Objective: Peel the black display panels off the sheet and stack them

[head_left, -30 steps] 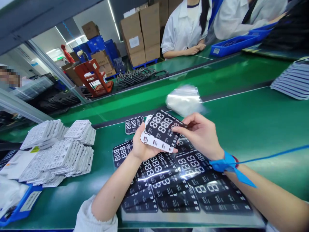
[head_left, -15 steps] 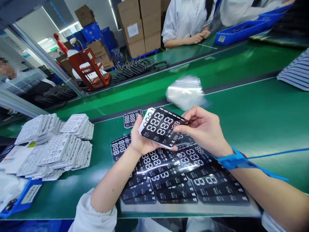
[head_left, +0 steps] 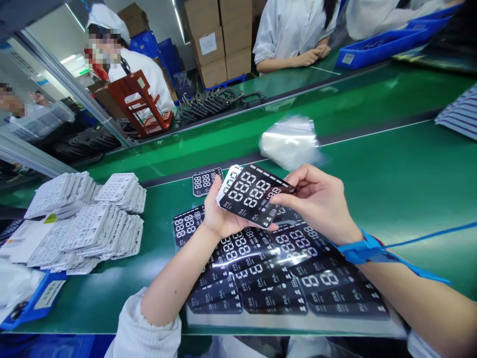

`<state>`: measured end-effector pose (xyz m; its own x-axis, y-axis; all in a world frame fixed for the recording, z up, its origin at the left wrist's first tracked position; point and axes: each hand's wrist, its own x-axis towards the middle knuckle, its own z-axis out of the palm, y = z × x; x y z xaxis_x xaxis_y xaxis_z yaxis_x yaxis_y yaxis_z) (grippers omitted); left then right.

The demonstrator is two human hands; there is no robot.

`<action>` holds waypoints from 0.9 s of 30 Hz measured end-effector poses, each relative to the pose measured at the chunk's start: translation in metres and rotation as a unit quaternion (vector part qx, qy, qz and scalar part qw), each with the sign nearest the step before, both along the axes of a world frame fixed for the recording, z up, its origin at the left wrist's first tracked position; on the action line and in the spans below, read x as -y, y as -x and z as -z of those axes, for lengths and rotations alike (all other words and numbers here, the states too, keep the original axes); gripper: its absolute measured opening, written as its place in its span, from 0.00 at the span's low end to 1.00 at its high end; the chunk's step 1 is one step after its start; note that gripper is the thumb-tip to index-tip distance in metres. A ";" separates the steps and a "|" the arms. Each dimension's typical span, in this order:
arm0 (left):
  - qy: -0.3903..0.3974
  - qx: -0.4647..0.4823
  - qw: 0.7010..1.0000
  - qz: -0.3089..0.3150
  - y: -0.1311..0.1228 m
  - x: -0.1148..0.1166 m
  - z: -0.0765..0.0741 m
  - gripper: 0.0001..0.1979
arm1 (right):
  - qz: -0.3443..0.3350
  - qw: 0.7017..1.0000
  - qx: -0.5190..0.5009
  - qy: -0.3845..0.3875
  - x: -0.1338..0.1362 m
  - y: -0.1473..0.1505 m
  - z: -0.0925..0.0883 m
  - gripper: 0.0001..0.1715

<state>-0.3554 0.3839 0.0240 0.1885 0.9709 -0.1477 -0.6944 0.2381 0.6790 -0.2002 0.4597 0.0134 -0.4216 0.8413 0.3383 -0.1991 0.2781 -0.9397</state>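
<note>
My left hand (head_left: pixel 223 215) cradles a black segment-display panel (head_left: pixel 253 195) from below. My right hand (head_left: pixel 316 203) pinches the panel's right edge between thumb and fingers. A white plastic frame (head_left: pixel 231 180) sits behind the panel, showing at its upper left corner. Beneath my hands, several similar black panels (head_left: pixel 253 278) lie overlapping on the green bench (head_left: pixel 391 199). One more panel (head_left: pixel 207 182) lies just beyond my left hand, and another (head_left: pixel 187 224) lies beside its wrist. A blue strap (head_left: pixel 363 250) circles my right wrist.
Stacks of white plastic frames (head_left: pixel 89 228) stand left of my hands, with a blue crate (head_left: pixel 44 298) at the near left. A clear plastic bag (head_left: pixel 289 142) lies ahead. Beyond the bench, a seated co-worker (head_left: pixel 294 35) has a blue tray (head_left: pixel 380 47) nearby.
The panel has swung round, and the white frame now shows at its upper left instead of along its lower edge. The view has shifted, bringing a standing co-worker into sight at the back left.
</note>
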 end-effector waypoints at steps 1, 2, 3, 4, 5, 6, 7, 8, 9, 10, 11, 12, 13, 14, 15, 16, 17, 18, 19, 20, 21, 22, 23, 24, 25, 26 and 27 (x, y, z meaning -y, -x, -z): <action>0.001 0.004 1.000 0.001 0.000 0.000 0.000 0.34 | -0.002 1.000 0.001 -0.001 0.000 0.000 0.001 0.21; 0.003 0.007 1.000 0.002 0.000 0.000 0.000 0.34 | -0.004 1.000 0.003 -0.003 0.000 0.000 0.001 0.21; 0.004 0.010 1.000 0.004 0.000 0.000 0.000 0.34 | -0.005 1.000 0.005 -0.005 0.000 0.000 0.002 0.20; 0.005 0.012 1.000 0.004 0.000 0.000 0.000 0.34 | -0.005 1.000 0.008 -0.008 0.000 0.000 0.003 0.20; 0.005 0.014 1.000 0.005 0.000 0.000 0.000 0.34 | -0.003 1.000 0.010 -0.012 0.000 0.000 0.003 0.20; 0.005 0.016 1.000 0.005 -0.001 0.000 0.000 0.35 | -0.001 1.000 0.014 -0.016 0.000 0.000 0.003 0.20; 0.005 0.018 1.000 0.004 -0.001 0.000 0.000 0.34 | 0.003 1.000 0.017 -0.020 -0.001 0.000 0.003 0.20; 0.007 0.019 1.000 0.003 -0.001 0.000 -0.001 0.34 | 0.006 0.999 0.021 -0.025 -0.001 0.000 0.003 0.20; 0.011 0.020 1.000 0.001 -0.001 0.000 -0.001 0.33 | 0.009 0.999 0.024 -0.030 -0.001 0.000 0.003 0.21; 0.016 0.022 1.000 0.000 -0.002 0.000 -0.001 0.33 | 0.012 0.999 0.027 -0.033 -0.001 0.000 0.002 0.21; 0.020 0.024 1.000 -0.001 -0.002 0.000 -0.001 0.33 | 0.014 0.999 0.031 -0.034 -0.001 0.000 0.002 0.21; 0.023 0.025 0.999 -0.001 -0.002 0.000 -0.002 0.33 | 0.014 0.999 0.032 -0.034 -0.001 0.000 0.002 0.21; 0.025 0.027 0.999 -0.001 -0.002 0.000 -0.001 0.33 | 0.014 0.999 0.031 -0.034 -0.001 0.000 0.002 0.21; 0.025 0.029 0.999 0.000 -0.001 0.000 -0.001 0.33 | 0.012 0.999 0.031 -0.032 -0.001 0.000 0.002 0.21; 0.025 0.031 0.999 0.001 -0.001 0.000 -0.001 0.33 | 0.009 0.999 0.029 -0.031 -0.002 0.000 0.002 0.21; 0.024 0.031 0.999 0.000 -0.001 0.000 -0.001 0.33 | 0.006 0.999 0.029 -0.031 -0.002 0.000 0.002 0.21; 0.024 0.031 0.999 -0.001 -0.001 0.000 -0.001 0.33 | 0.004 0.999 0.029 -0.030 -0.002 0.000 0.002 0.21; 0.024 0.030 0.999 -0.002 -0.001 0.000 -0.001 0.33 | 0.003 0.999 0.031 -0.030 -0.002 -0.001 0.003 0.21; 0.024 0.030 0.999 -0.003 -0.001 0.000 -0.001 0.33 | 0.001 0.999 0.033 -0.029 -0.002 -0.001 0.003 0.21; 0.025 0.029 0.999 -0.004 -0.001 0.000 -0.001 0.33 | 0.001 0.999 0.035 -0.029 -0.002 -0.001 0.003 0.21; 0.027 0.029 0.999 -0.005 -0.001 0.000 -0.001 0.33 | 0.001 0.999 0.037 -0.029 -0.002 -0.001 0.004 0.21; 0.029 0.029 0.999 -0.004 -0.001 0.000 -0.001 0.33 | 0.002 0.999 0.040 -0.029 -0.002 -0.001 0.004 0.21; 0.032 0.029 0.999 -0.004 -0.001 0.000 -0.001 0.33 | 0.003 0.999 0.043 -0.029 -0.003 0.000 0.004 0.22; 0.033 0.028 0.999 -0.005 -0.001 0.000 -0.001 0.32 | 0.004 0.998 0.047 -0.030 -0.003 0.000 0.004 0.22; 0.032 0.027 0.999 -0.004 -0.001 0.000 0.000 0.32 | 0.006 0.998 0.051 -0.031 -0.003 0.000 0.004 0.22; 0.029 0.026 0.999 -0.003 -0.001 0.000 0.000 0.32 | 0.007 0.998 0.055 -0.032 -0.003 0.000 0.004 0.22; 0.025 0.025 0.999 -0.002 -0.001 0.000 0.001 0.31 | 0.008 0.998 0.057 -0.033 -0.003 0.000 0.004 0.22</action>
